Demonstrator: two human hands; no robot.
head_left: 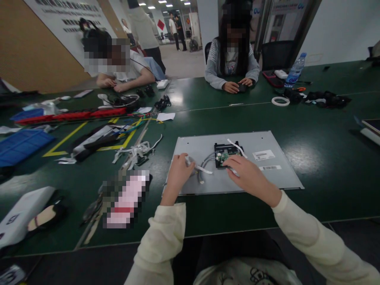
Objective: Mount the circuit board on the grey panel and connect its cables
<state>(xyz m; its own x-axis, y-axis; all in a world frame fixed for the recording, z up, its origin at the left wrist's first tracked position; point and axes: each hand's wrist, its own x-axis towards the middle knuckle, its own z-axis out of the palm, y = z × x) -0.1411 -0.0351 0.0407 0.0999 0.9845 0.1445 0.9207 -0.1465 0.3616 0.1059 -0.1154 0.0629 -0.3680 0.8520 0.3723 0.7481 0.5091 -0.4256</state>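
A flat grey metal panel lies on the table before me, likely the back of a display. A black plastic bracket with a green circuit board sits near its middle. Grey cables curve from the board to the left. My left hand is over the panel's left part, fingers pinched at one end of a white strip. My right hand reaches to the board's lower edge, its index finger and thumb apart; its fingertips partly cover the board. Another white strip lies across the bracket.
Crumpled white strips and a pixelated pink phone-like object lie left of the panel. Farther left are a blue tray and red bars. A tape roll and water bottle stand at the back right. Two people sit opposite.
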